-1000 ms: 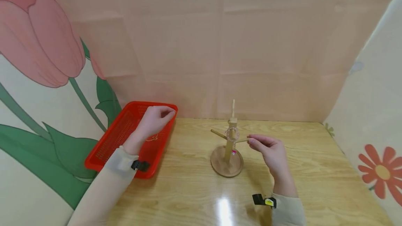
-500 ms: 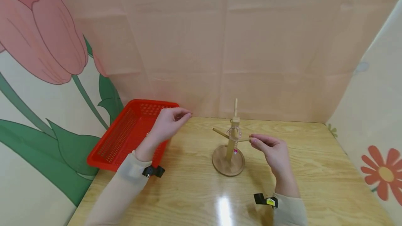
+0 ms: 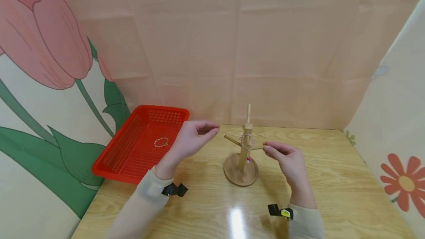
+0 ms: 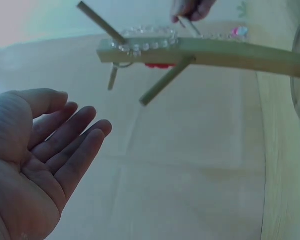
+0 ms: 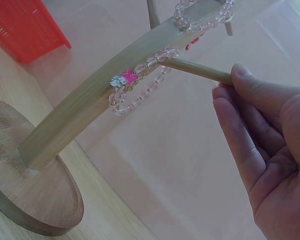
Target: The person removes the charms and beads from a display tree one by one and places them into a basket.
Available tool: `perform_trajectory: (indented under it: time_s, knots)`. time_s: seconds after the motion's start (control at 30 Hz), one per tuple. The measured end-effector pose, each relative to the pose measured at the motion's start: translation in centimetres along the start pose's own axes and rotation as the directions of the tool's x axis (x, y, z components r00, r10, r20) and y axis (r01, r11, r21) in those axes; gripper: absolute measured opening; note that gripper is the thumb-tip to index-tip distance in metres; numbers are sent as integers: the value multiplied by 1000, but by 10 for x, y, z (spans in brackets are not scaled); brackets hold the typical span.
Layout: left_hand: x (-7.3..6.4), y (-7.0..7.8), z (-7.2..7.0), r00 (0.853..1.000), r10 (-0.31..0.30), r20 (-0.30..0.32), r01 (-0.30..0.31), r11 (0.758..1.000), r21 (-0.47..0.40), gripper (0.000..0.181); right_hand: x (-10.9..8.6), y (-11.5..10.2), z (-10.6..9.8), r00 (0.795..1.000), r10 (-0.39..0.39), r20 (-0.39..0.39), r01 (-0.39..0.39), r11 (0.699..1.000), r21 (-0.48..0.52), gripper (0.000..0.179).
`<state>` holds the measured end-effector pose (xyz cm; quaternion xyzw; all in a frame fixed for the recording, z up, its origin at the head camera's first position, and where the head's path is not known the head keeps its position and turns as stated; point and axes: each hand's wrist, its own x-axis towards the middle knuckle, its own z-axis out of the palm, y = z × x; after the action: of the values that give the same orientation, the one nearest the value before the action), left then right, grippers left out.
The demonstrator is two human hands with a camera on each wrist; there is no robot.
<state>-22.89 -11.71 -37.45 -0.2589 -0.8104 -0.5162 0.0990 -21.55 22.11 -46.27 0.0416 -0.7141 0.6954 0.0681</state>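
Note:
A wooden jewelry stand (image 3: 243,159) with a round base and several pegs stands on the table. My right hand (image 3: 288,161) pinches the tip of one peg (image 5: 197,70) between thumb and fingers. On that peg hangs a clear pink beaded bracelet (image 5: 135,105) with a pink-and-white charm (image 5: 124,79). Higher up, another clear beaded bracelet (image 4: 150,46) is looped around the post. My left hand (image 3: 190,140) is in the air left of the stand, fingers loosely bent; in the left wrist view nothing shows between them, and the pegs are apart from it.
A red plastic basket (image 3: 114,170) stands at the left, with a gold-toned beaded bracelet (image 3: 161,142) lying in it. Behind the wooden table (image 3: 206,209) rises a pinkish cloth backdrop (image 3: 186,47). Flower-printed walls flank both sides.
The left hand has moved right, from above the basket toward the stand, uncovering the bracelet in the basket. My right hand keeps its hold on the peg.

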Motion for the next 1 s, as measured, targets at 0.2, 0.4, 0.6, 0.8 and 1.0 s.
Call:
perform_trajectory:
  time_s: [0.2,0.4,0.6,0.8,1.0]
  knots:
    - [0,3,14,1000,-5,5,5,998,-55,16,1,0,0,1000,5,-3,-5,999,-47,34]
    - [0,3,24,1000,5,24,-3,998,-66,16,1,1,0,1000,-4,-7,3,999,-45,33]
    - [0,2,32,999,-29,32,32,995,-95,16,-1,1,1,1000,-18,2,19,999,-37,31]
    - [3,6,40,998,-44,36,48,991,-126,18,0,2,0,1000,-20,1,20,999,-44,32]
    - [6,8,50,998,-52,32,56,986,-160,20,1,3,-2,1000,-24,-1,23,998,-65,33]
